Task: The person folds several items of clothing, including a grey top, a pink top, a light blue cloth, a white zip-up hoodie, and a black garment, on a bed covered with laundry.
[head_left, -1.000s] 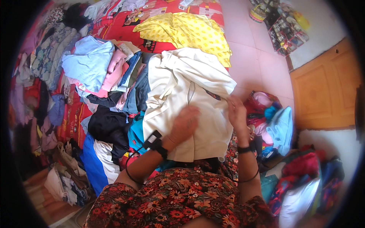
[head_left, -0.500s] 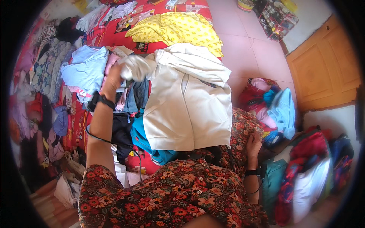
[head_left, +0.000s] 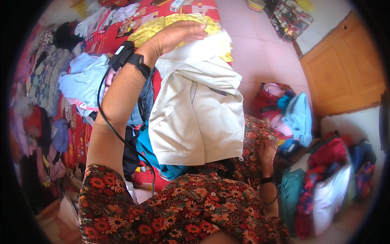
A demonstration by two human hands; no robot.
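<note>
One left hand (head_left: pixel 175 35), one right hand (head_left: pixel 266 151). Two wrist straps (head_left: pixel 142 67). One cream garment (head_left: pixel 215 126). One yellow printed cloth (head_left: pixel 153 27). One wooden door (head_left: pixel 345 67).

No writing can be read, the white label (head_left: pixel 119 50) on the black wrist box (head_left: pixel 121 57) being too small

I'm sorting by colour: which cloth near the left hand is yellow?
The patterned cloth at the far end of the jacket, partly hidden by the left hand; the jacket is white.

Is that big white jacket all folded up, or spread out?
Partly folded: the white jacket lies flat at its lower part but is folded across itself higher up. Near the left hand, blur hides its state.
</note>
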